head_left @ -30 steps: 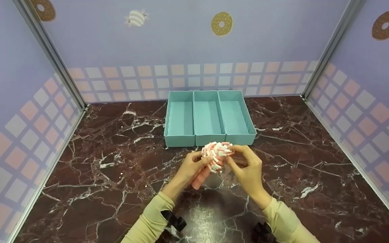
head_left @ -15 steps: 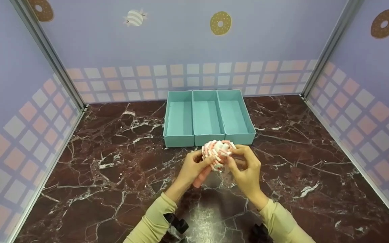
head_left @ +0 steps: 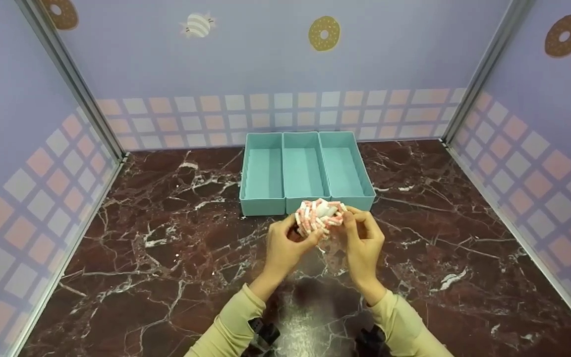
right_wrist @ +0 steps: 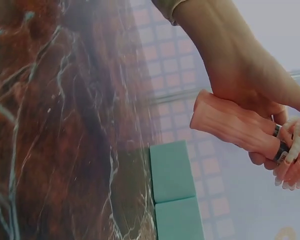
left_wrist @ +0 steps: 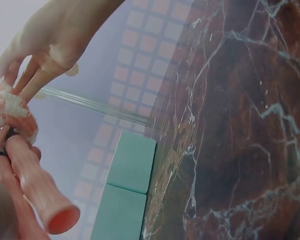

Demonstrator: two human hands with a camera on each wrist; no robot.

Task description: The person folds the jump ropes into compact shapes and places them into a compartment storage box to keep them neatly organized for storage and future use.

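Observation:
A bundled skipping rope with pink and white beads (head_left: pixel 310 218) is held up between both hands, in front of the blue box. My left hand (head_left: pixel 283 250) grips its left side, the thumb across the front of the beads. At the right side, my right hand (head_left: pixel 366 243) pinches the strands between thumb and fingers. Two pink handles (left_wrist: pixel 37 180) hang side by side under the bundle in the left wrist view, one showing its hollow end. The right wrist view shows the handles (right_wrist: pixel 230 122) too, with dark collars next to the beads. In the head view the handles are hidden.
A blue box with three compartments (head_left: pixel 263 206) stands behind the hands, close to the back wall. Dark red marbled tabletop (head_left: pixel 166 277) stretches out on both sides. Patterned panels (head_left: pixel 265 54) enclose the back and sides.
Both hands have risen slightly with the rope, and the bundle has tilted. The handle seen below my left hand is now hidden in the head view. My right thumb has moved up onto the strands.

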